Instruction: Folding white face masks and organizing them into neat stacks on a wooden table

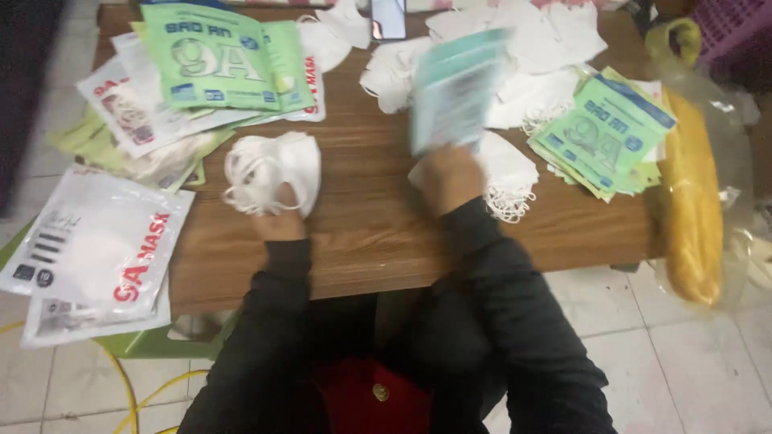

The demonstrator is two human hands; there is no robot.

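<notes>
My left hand (279,219) grips a small stack of white face masks (272,170) with looped ear straps, held just above the wooden table (362,233). My right hand (451,177) holds up a teal-green packaging pouch (455,88), blurred by motion, near the table's middle. Loose white masks (508,170) lie right beside my right hand. Both of my arms wear dark sleeves.
Green and white flat pouches (211,56) are piled at the far left, more green pouches (605,133) at the right. A heap of white masks (531,44) and a phone (388,18) lie at the back. Filled white packs (96,249) overhang the left edge. A yellow roll in clear plastic (691,201) stands at the right.
</notes>
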